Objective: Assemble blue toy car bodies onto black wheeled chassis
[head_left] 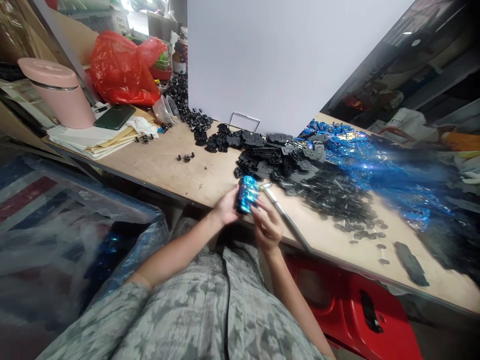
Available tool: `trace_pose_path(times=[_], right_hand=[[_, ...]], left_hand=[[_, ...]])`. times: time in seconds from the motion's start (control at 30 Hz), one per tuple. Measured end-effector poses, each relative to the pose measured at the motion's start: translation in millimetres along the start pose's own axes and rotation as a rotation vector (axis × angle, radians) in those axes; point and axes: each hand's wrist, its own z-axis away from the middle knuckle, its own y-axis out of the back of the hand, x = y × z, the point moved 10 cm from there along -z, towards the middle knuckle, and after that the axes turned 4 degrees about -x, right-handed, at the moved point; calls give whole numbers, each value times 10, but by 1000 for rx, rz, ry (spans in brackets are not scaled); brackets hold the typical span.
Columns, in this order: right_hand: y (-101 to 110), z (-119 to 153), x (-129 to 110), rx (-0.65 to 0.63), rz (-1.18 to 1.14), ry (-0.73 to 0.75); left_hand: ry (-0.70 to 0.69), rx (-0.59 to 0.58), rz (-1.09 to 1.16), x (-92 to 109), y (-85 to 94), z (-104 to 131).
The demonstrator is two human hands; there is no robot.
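Blue toy car (pixel 249 193) in the left hand (pixel 227 206)

Left fingers close round the one car's left side, above the table's (pixel 161 162) front edge. The right hand (pixel 269 225) is half-curled, fingertips at the car's right edge; whether they pinch, I cannot tell. Beside it: one hammer-like tool (pixel 288 219). Beyond: black parts (pixel 258 151), uncountable. Farther: one phone (pixel 114 117), one pink tumbler (pixel 65 97), one red bag (pixel 120 72).

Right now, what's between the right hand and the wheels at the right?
In the head view, a long metal tool lies between the right hand and those wheels, with bare tabletop beyond it.
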Motion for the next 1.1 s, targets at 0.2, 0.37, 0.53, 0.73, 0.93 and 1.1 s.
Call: trace_pose_path(times=[0.2,0.37,0.53,0.73,0.93,1.1], right_hand=[[-34,-38,-42,-61,28,29],[-19,-46,-106,-73,11,94],[-4,-11,-23,-15,-6,18],[-2,-45,-83,-86,17,28],[98,-248,37,-301,-4,-116],[-63,-250,141,-495,-46,-188]], left_hand=[[-9,-6,7,17,-52,20],[6,1,5,6,-64,34],[18,10,-12,2,-78,46],[37,45,-47,-11,-94,149],[103,-3,-88,-80,-277,389],[148,5,-64,-142,-293,416]])
